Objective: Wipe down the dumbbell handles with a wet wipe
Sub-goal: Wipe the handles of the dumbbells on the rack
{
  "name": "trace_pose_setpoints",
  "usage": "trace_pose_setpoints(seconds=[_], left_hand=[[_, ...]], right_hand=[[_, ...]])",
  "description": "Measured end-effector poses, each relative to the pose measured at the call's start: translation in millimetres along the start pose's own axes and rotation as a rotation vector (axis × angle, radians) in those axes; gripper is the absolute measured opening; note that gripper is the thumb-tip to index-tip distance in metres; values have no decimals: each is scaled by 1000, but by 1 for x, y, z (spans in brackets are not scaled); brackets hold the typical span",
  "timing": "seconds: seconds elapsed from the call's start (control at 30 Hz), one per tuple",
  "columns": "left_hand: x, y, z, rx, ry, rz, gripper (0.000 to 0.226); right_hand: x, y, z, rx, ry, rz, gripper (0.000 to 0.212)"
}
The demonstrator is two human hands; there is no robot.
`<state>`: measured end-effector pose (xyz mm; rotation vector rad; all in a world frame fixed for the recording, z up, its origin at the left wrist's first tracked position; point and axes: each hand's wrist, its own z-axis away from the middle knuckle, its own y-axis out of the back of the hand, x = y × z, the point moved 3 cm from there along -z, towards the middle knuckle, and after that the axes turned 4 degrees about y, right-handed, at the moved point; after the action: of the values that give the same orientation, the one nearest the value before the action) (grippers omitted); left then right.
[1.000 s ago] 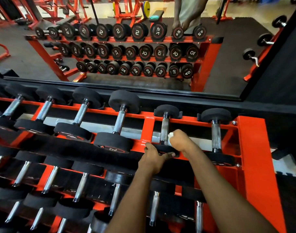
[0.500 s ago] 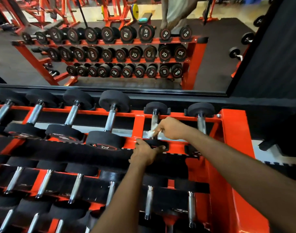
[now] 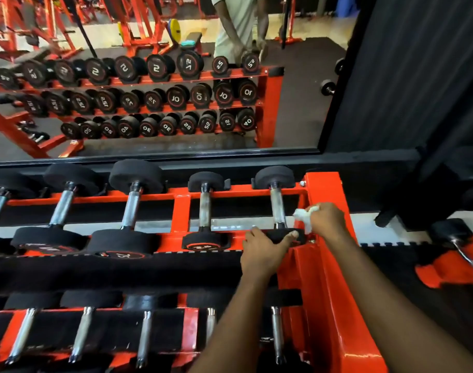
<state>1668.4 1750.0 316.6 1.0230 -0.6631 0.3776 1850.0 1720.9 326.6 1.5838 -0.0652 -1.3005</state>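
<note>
dumbbell (image 3: 278, 208) end under left hand (image 3: 263, 254), wipe (image 3: 303, 215) bunched

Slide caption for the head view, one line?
Gym rack: left hand holds the rightmost top dumbbell; right hand holds a wipe beside its handle.

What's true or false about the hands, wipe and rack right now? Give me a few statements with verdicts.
1. The right hand holds the white wipe. True.
2. The left hand grips the near head of the rightmost top-row dumbbell. True.
3. The wipe is wrapped round the handle of the second dumbbell from the right. False: it sits just right of the rightmost dumbbell's handle.
4. The frame holding the dumbbells is blue. False: the rack is orange-red.
</note>
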Motion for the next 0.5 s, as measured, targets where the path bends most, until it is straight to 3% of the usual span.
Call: trace_pose_setpoints(seconds=[0.1,0.23,0.37,0.5], left_hand=[[2,-11,-8,-73,97,35,117],[-6,-18,-21,-127,157,169,137],[-8,-16,-18,-205,142,222,110],[-9,-15,-22,-250,136,203,106]], right_hand=[[4,-26,-1,-257,27,-142,16],[-12,-39,-8,-323,-42,-233,25],[-20,-31,-5,-385,-38,-120,23],[-21,-25,-11,-341,21,-49,19]])
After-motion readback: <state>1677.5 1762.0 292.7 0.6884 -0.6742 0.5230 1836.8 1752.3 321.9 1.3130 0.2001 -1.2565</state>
